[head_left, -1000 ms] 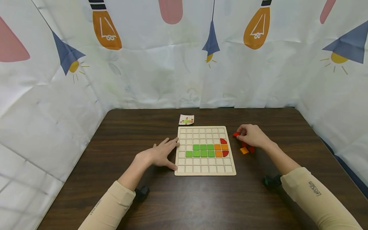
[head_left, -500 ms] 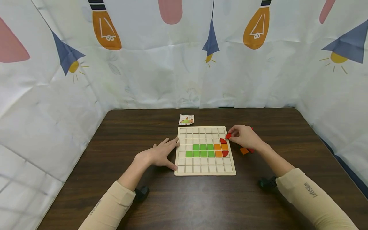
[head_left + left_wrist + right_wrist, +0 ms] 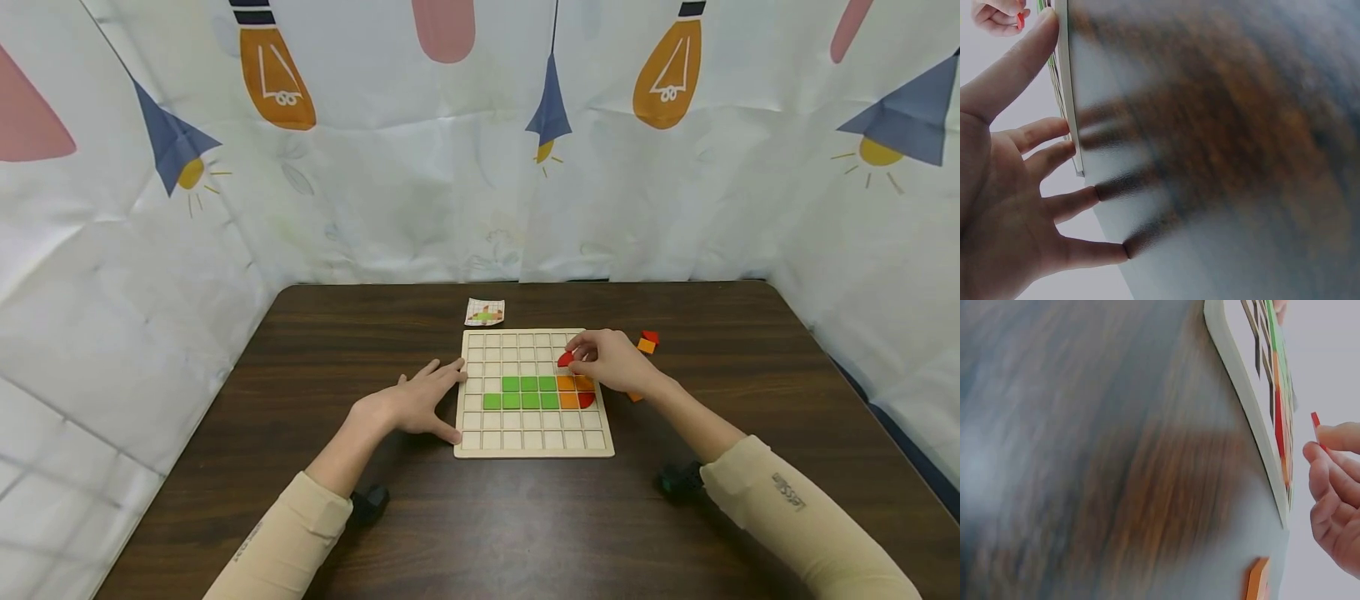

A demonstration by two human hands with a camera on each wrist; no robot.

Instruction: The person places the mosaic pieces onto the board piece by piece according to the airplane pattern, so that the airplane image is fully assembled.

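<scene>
A pale wooden grid board (image 3: pixel 532 443) lies on the dark table. Green square tiles (image 3: pixel 528 392), orange tiles (image 3: pixel 567 392) and a red quarter-round tile (image 3: pixel 587 400) fill some of its cells. Between thumb and fingertips, my right hand (image 3: pixel 617 360) pinches a red curved tile (image 3: pixel 565 359) above the board's upper right part; the right wrist view shows this tile (image 3: pixel 1315 420) edge-on. That hand covers the cells beneath it. My left hand (image 3: pixel 412 407) rests with fingers spread at the board's left edge, thumb and some fingertips touching it, as the left wrist view (image 3: pixel 1029 187) also shows.
Behind the board lies a small printed card (image 3: pixel 485 312) with a coloured grid pattern. To the right are loose tiles: an orange one (image 3: pixel 646 345), a red one (image 3: pixel 651 336) and another orange one (image 3: pixel 635 397), partly hidden by the right forearm. A patterned white curtain (image 3: pixel 420 200) surrounds the table.
My right hand has carried the red tile leftward from the loose pieces to above the board, uncovering an orange and a red tile on the table. The left hand stays in place.
</scene>
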